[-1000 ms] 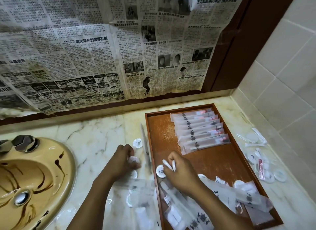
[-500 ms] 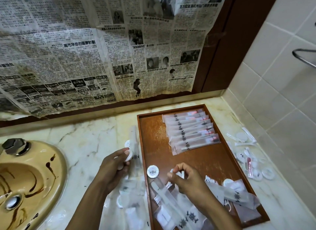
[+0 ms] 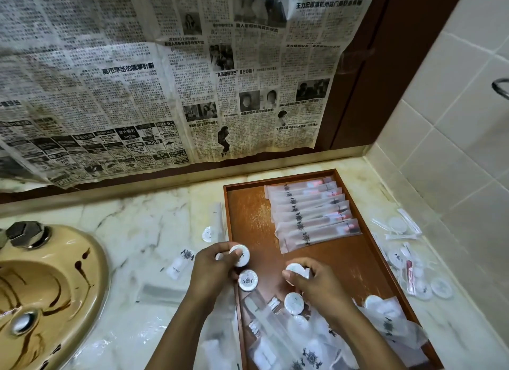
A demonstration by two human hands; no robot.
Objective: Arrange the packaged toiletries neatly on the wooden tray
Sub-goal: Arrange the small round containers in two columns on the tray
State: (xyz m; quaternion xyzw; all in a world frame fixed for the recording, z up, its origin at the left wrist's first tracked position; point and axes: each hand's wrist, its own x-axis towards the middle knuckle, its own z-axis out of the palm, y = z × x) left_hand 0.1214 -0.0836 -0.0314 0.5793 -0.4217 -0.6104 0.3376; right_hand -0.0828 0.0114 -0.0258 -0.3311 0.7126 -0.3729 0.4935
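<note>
Wood shows bare across the middle of the brown wooden tray, so the job looks roughly a third done. At its far end a row of long frosted plastic sachets lies neatly shingled, each overlapping the next. Their long axis runs across the tray, left to right with a slight tilt, red-tipped ends toward the right rim.

Plenty remains: a jumbled heap of clear packets at the near end of the tray, scattered loose packets on the marble desk right of the tray, and a few more left of it.

The left hand holds a round white disc packet over the tray's left rim, its grip curled round it. The right hand pinches another white round packet above the tray's middle. Two loose white discs lie flat on the tray near the hands, not yet in any row.
</note>
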